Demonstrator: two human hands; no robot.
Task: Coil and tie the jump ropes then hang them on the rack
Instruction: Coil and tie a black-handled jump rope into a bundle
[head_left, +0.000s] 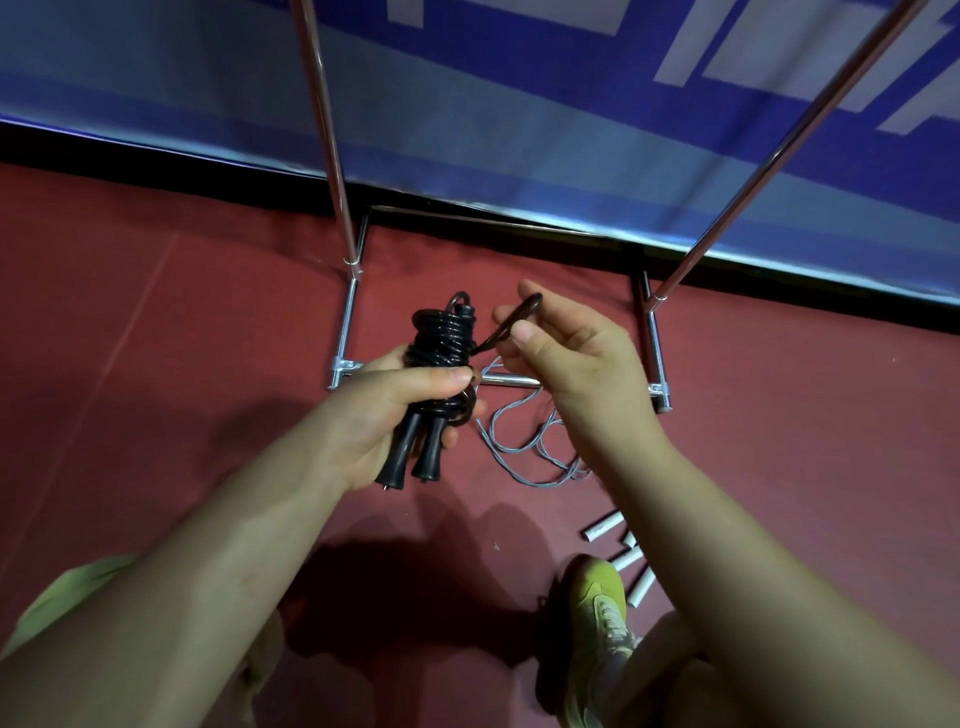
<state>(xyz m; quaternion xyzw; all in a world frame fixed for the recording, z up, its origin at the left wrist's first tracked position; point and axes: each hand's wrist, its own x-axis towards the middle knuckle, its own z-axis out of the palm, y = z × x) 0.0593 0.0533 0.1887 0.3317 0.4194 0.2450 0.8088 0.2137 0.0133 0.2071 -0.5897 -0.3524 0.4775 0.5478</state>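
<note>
Left hand (395, 410), reaching in from the near left with the forearm angled up toward the middle, wrapped round a coiled black jump rope (441, 348), thumb laid across the front of the bundle and fingers curled behind. Two black handles (413, 452) side by side, poking down out of the palm toward the near side; wound coils standing above the fist. Right hand (566, 358), coming in from the near right, wrist bent slightly left, pinching a small loop of the black rope (514, 325) between thumb and forefinger, other fingers loosely curled; loop drawn taut to the right from the bundle. Both hands held above the red floor (156, 338), in front of the rack (519, 382), its two chrome uprights rising far left and far right. A grey rope (519, 447) loose on the floor, partly hidden behind the right wrist, with white tubes (602, 530) nearer, beside a yellow-green shoe (597, 608).
</note>
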